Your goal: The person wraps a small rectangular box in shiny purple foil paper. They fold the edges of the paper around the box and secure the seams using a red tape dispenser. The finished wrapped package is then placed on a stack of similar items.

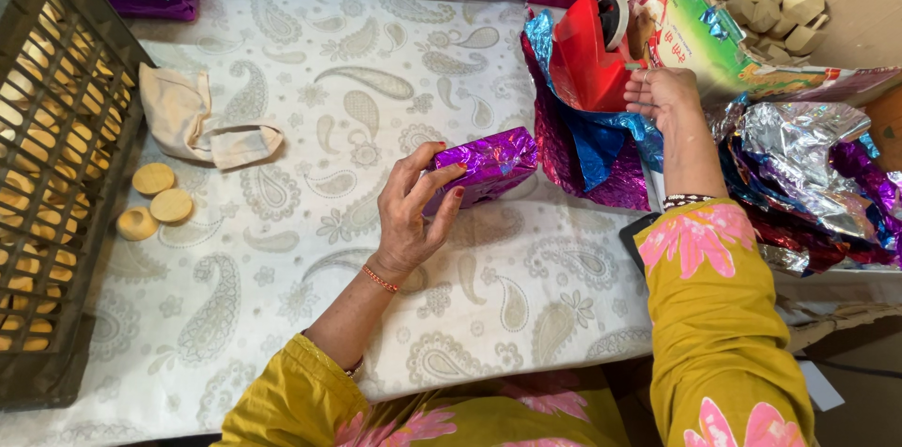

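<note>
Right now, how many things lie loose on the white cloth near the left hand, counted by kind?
Purple foil-wrapped packet, held by the left hand: 1
Round tan discs: 3
Beige cloth pouch: 1
Total: 5

The purple foil-wrapped packet (484, 168) is a small rectangular block, fully covered in shiny, crinkled foil that catches the light in pale streaks. It lies lengthwise, tilted a little, its right end raised toward the far side, near the middle of the paisley cloth — gripped at its left end, with the wrapped right end free.

The red tape dispenser (587, 57) stands farther off to the right, upright on a heap of loose foil sheets. Its body is glossy red plastic, with a pale roll of tape mounted at its top — the roll faces right.
</note>
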